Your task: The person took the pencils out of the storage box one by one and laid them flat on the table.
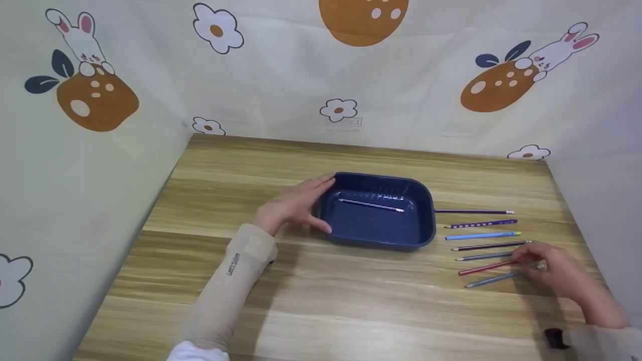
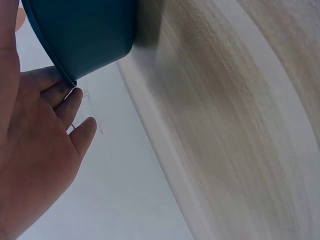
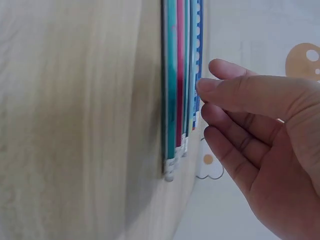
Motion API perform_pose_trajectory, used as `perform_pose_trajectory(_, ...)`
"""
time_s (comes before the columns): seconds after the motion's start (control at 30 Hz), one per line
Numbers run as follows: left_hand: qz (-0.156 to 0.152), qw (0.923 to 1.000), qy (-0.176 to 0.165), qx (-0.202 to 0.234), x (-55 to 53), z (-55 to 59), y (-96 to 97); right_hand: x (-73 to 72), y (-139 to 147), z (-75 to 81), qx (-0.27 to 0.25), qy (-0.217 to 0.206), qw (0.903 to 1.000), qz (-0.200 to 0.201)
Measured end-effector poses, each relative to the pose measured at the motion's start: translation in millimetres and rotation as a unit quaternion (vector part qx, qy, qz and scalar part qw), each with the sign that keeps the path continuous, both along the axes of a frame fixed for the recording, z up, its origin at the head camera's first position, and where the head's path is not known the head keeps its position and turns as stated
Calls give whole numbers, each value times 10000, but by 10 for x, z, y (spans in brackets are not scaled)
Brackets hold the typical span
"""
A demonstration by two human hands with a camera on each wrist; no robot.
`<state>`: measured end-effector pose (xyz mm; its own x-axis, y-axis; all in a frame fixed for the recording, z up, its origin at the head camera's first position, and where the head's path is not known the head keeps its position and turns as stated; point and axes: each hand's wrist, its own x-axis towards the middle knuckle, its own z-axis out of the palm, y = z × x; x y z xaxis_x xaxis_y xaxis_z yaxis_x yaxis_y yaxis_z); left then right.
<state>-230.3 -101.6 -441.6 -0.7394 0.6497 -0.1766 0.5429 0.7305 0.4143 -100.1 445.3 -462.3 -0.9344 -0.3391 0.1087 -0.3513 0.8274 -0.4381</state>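
A dark blue rectangular tub point(image 1: 378, 243) stands on the table, with one dark pencil point(image 1: 371, 205) lying inside. My left hand point(image 1: 296, 203) rests against the tub's left end, its fingers at the far corner and thumb at the near side; in the left wrist view the fingertips touch the rim. To the right of the tub, several pencils lie in a row, among them a light blue one point(image 1: 481, 235), a red one point(image 1: 484, 268) and a teal one point(image 3: 171, 90). Over their eraser ends hovers my right hand point(image 1: 549, 265), fingers loosely bent and holding nothing.
The wood-grain table point(image 1: 351, 311) is walled at the back and both sides by a pale cloth point(image 1: 271, 75) printed with rabbits, oranges and flowers. A dark purple pencil point(image 1: 474, 211) lies with one end right by the tub's right wall.
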Motion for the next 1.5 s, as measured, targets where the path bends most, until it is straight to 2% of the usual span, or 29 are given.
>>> perform_pose_trajectory(0.37, 125, 9999, -81, 1, 9, -5, 8, -105, -278, 193, -80, -101, 9999, 34)
perform_pose_trajectory(0.63, 103, 9999, -97, 38, 0, -12, 1, -239, -638, 294, -112, 475, 9988, 32)
perform_pose_trajectory(0.8, 77, 9999, -110, 94, 1, -11, 1, -371, -869, 323, -525, 817, 9942, 456)
perform_pose_trajectory(0.93, 8, 9997, -80, 210, 9, -16, -12, -479, -1064, 345, -764, 912, 9899, 770)
perform_pose_trajectory(1.17, 29, 9997, -91, 221, 15, -10, -16, -637, -1376, 333, -575, 681, 9932, 750)
perform_pose_trajectory(1.33, 59, 9999, -83, 113, 14, -9, -13, -741, -1598, 300, -613, 545, 9929, 863)
perform_pose_trajectory(1.5, 64, 9999, -75, 46, 13, -10, -7, -834, -1801, 273, -799, 177, 9929, 869)
